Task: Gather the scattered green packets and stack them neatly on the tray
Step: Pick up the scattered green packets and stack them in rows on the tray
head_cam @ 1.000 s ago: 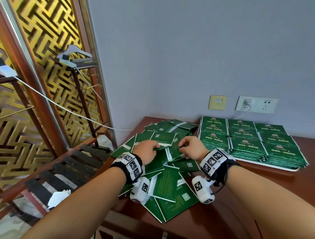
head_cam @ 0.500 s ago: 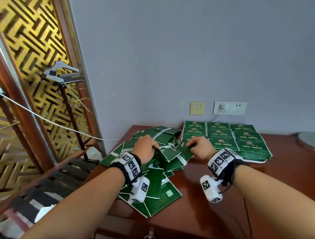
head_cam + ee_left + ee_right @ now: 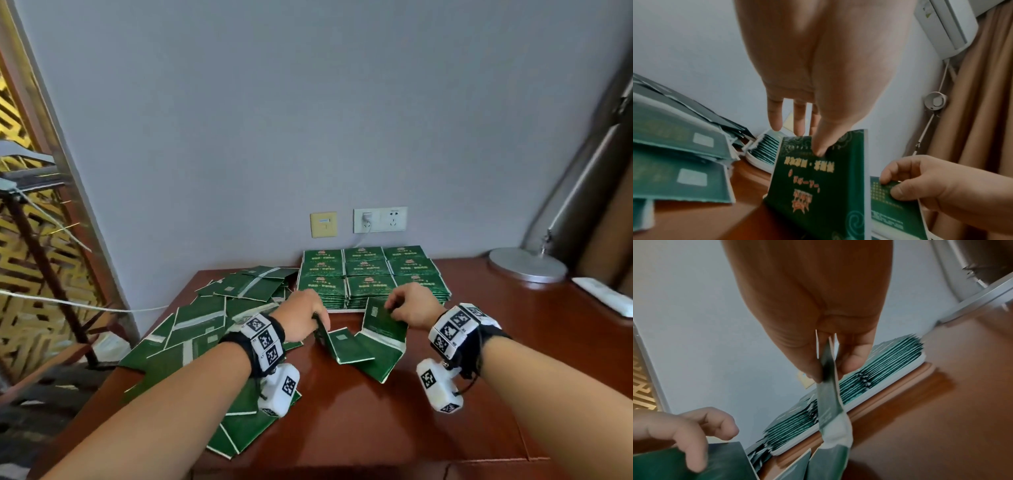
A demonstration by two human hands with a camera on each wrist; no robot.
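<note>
Stacks of green packets (image 3: pixel 368 269) fill the white tray (image 3: pixel 346 310) at the back of the brown table (image 3: pixel 376 421). A loose pile of scattered packets (image 3: pixel 205 322) covers the table's left side. My left hand (image 3: pixel 320 322) pinches one packet (image 3: pixel 818 186) by its top edge, thumb in front, and holds it upright on the table just before the tray. My right hand (image 3: pixel 394 310) pinches a few packets (image 3: pixel 383 332) that hang down to the table. In the right wrist view those packets (image 3: pixel 828 402) are held between thumb and fingers, edge on.
A round metal lamp base (image 3: pixel 527 265) and a flat white item (image 3: pixel 606 296) stand at the table's right. Wall sockets (image 3: pixel 380 219) with a plugged cable sit above the tray. A metal rack (image 3: pixel 41 212) and white cord are left of the table.
Both hands have left the scattered pile and moved right, each carrying packets, to the bare table in front of the tray. The head view has turned right.
</note>
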